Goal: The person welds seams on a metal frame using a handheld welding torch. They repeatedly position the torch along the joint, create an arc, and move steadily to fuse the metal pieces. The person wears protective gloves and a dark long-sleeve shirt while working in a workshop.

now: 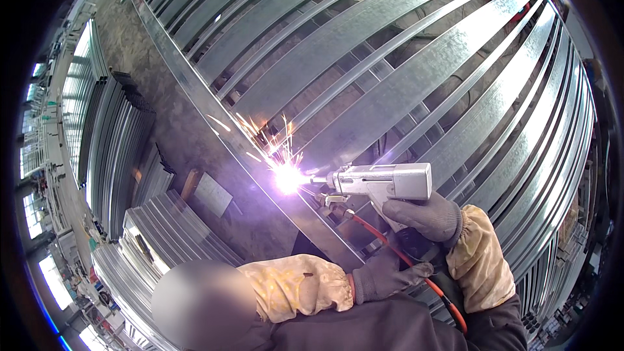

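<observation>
My right hand, in a dark grey glove, is wrapped round the grip of a silver welding gun. The gun's nozzle points left at a metal frame rail. A bright white-violet glare at its tip hides the spot where it meets the metal, and orange sparks fly up and left. Below the gun, my left hand, in a matching glove, is closed around a red hose that runs up to the gun's front. Stained yellowish sleeves cover both forearms.
Long galvanised metal slats fan out across the frame, with gaps between them. Stacked metal profiles stand on the left, more lie lower left. A light flat plate rests on the dark floor. A blurred round patch covers the lower left.
</observation>
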`<state>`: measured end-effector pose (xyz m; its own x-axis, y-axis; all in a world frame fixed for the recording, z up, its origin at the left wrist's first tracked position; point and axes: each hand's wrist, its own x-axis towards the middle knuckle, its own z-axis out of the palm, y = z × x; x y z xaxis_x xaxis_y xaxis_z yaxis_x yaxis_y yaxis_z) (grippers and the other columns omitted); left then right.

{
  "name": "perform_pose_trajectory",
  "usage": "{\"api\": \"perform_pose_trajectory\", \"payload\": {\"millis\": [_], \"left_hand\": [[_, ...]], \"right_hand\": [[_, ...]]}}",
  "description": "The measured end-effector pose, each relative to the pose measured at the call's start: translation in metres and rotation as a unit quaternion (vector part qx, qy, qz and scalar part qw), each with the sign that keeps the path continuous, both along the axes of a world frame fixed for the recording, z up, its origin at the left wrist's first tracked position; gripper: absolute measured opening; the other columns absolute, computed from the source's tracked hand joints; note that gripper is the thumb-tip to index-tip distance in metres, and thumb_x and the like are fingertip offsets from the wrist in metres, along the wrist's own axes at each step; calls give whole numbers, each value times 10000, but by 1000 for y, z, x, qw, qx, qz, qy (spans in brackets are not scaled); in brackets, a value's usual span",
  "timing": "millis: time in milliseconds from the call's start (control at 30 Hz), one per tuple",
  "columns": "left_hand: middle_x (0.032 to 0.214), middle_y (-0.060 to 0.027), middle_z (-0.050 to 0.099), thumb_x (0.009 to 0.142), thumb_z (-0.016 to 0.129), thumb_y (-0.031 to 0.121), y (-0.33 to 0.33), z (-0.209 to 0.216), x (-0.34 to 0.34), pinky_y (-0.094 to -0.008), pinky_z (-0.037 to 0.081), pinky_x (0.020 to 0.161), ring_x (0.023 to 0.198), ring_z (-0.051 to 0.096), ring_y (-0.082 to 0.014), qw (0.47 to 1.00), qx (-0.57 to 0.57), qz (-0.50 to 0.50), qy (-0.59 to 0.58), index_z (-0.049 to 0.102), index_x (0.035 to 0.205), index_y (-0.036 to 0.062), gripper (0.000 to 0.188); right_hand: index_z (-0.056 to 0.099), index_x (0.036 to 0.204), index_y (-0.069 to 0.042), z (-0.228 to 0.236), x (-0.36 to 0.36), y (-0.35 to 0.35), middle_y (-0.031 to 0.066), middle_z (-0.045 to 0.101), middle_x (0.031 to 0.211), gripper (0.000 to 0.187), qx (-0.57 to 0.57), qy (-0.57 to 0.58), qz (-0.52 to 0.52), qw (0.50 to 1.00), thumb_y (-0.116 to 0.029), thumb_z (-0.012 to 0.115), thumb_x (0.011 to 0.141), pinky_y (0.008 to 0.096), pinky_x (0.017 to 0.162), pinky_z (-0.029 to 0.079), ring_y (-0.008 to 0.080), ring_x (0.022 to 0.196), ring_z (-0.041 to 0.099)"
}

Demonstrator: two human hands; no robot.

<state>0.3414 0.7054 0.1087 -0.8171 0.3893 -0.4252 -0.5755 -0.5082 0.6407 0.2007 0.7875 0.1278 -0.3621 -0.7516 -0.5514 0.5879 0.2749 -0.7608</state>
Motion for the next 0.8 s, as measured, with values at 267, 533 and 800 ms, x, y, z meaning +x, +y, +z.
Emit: {"api": "perform_pose_trajectory", "payload": {"millis": [267, 533, 800], "left_hand": [[765, 14, 540, 881, 652, 208, 2, 4, 0, -272, 414, 586, 676, 475, -83, 1000, -16, 9, 2, 565, 912, 28, 203], [772, -24, 577, 890, 639, 231, 4, 1, 2, -286, 433, 597, 681, 508, -103, 998, -39, -16, 38, 592, 949, 16, 229], [800, -29, 610, 878, 650, 154, 0, 8, -1, -264, 464, 618, 711, 557, -103, 996, 35, -69, -42, 589, 967, -19, 204]], "right_hand": [[542, 1184, -30, 0, 2, 2, -16, 557, 832, 369, 6, 8, -9, 1000, -238, 615, 887, 232, 602, 425, 61, 702, 485], [542, 1205, -37, 2, 5, 5, -15, 571, 864, 378, 11, -8, -20, 1000, -244, 622, 898, 230, 648, 429, 62, 751, 496], [546, 1205, -19, 3, 4, 12, 14, 593, 970, 382, 35, -24, 8, 999, -234, 612, 896, 249, 744, 446, 88, 867, 526]]}}
